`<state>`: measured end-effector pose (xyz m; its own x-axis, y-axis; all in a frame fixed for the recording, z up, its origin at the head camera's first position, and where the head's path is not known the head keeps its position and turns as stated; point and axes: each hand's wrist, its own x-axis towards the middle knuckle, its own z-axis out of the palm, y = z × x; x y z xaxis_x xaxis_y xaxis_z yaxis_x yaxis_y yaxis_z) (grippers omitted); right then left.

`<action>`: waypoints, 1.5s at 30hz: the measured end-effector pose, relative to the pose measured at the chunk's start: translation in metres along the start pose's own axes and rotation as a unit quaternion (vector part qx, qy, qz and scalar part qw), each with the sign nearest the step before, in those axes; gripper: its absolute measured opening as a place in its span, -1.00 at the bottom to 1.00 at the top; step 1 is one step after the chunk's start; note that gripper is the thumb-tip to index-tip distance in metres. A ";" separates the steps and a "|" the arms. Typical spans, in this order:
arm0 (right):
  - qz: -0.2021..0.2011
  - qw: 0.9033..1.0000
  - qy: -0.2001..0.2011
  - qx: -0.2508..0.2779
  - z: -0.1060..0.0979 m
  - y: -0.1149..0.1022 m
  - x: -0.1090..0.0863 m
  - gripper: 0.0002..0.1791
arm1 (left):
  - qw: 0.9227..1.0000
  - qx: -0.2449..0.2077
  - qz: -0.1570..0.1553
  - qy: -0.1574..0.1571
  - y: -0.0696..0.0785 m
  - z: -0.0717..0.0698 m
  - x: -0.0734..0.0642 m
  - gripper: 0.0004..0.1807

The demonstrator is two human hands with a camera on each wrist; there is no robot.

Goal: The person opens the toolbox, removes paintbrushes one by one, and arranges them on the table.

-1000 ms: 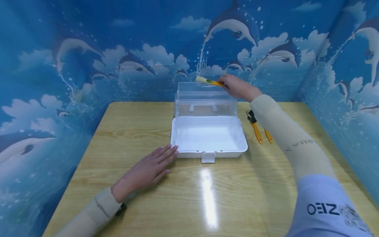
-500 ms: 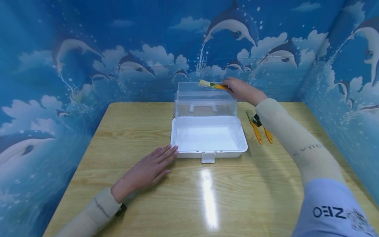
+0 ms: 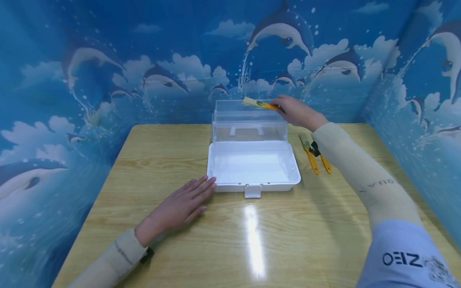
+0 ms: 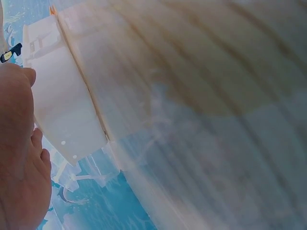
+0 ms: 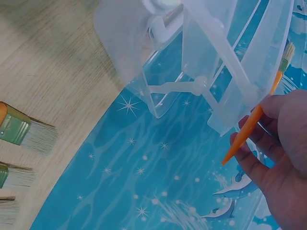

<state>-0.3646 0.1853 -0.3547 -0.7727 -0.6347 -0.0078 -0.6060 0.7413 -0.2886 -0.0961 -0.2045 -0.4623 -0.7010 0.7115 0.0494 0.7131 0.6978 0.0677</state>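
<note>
A white toolbox (image 3: 273,187) stands with its lid folded back and clear tiered trays (image 3: 251,106) raised at its rear. My left hand (image 3: 176,208) lies flat, fingers straight, their tips at the box's front left corner. In the left wrist view that hand (image 4: 19,143) shows beside the box wall (image 4: 64,96). Over the back trays my right hand (image 3: 297,112) pinches a paintbrush (image 3: 260,104) by its orange handle, pale bristles pointing left. The right wrist view shows the handle (image 5: 245,134) between thumb and fingers, close beside the trays (image 5: 225,52).
To the right of the box, paintbrushes (image 3: 311,159) with orange handles lie on the wooden table (image 3: 162,152), partly hidden by the right sleeve. In the right wrist view three brush heads (image 5: 15,127) show. A dolphin-patterned curtain (image 3: 180,60) surrounds the table.
My right hand has shifted slightly right and down in the view, still holding the paintbrush, and its forearm moved right. The left hand and the box stay where they were.
</note>
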 end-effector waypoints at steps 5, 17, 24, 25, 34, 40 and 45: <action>0.006 1.000 0.014 0.007 0.000 -0.001 -0.007 -0.60 | 1.000 0.002 0.000 0.005 0.000 0.000 0.000 -0.25; -0.004 0.999 0.044 0.017 0.004 0.004 -0.021 -0.60 | 1.000 0.004 0.003 0.006 0.000 -0.001 0.000 -0.27; 0.004 0.999 0.045 0.021 0.005 0.005 -0.028 -0.59 | 1.000 0.003 0.007 0.010 -0.001 -0.001 0.000 -0.27; 0.005 0.999 0.046 0.023 0.005 0.005 -0.029 -0.58 | 1.000 0.003 0.008 0.010 -0.001 -0.001 0.000 -0.27; 0.015 0.998 0.054 0.030 0.007 0.008 -0.036 -0.58 | 1.000 0.002 0.009 0.010 -0.002 0.000 0.000 -0.27; 0.019 0.998 0.056 0.033 0.008 0.010 -0.040 -0.59 | 1.000 0.007 0.008 0.010 -0.001 0.000 0.000 -0.27; 0.026 0.997 0.056 0.045 0.009 0.014 -0.044 -0.58 | 1.000 0.002 0.009 0.011 -0.001 0.000 -0.001 -0.27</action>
<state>-0.3370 0.2218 -0.3670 -0.8220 -0.5638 0.0807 -0.5490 0.7467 -0.3755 -0.0962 -0.2054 -0.4619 -0.6881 0.7220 0.0726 0.7256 0.6853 0.0620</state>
